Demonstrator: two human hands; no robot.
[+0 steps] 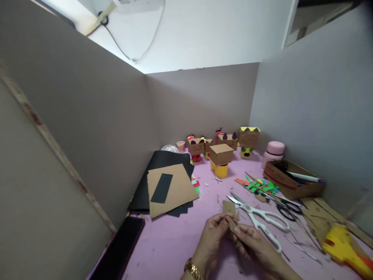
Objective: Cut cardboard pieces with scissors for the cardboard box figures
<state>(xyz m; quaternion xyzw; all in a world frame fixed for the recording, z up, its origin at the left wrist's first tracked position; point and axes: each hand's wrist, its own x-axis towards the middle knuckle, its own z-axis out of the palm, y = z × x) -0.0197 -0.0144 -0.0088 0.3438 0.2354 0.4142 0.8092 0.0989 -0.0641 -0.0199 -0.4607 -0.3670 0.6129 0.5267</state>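
Near the front of the purple table, my left hand (214,235) pinches a small piece of brown cardboard (232,224) from the left. My right hand (253,243) grips the same piece from the right, its thumb on top. Just beyond my fingertips lies another cardboard strip (229,208), flat on the table; whether it joins the held piece I cannot tell. White-handled scissors (259,216) rest with blades apart beside my right hand. Farther back, a cardboard box shape (221,154) sits on yellow rolled pieces (220,170).
Left are a cardboard sheet (180,190) on black sheets (171,157) and a phone (118,251). Right are colored paper scraps (262,186), black scissors (287,210), a tool box (291,181), a pink flask (274,151) and a yellow glue gun (344,247). Cardboard-headed figures (196,147) stand behind.
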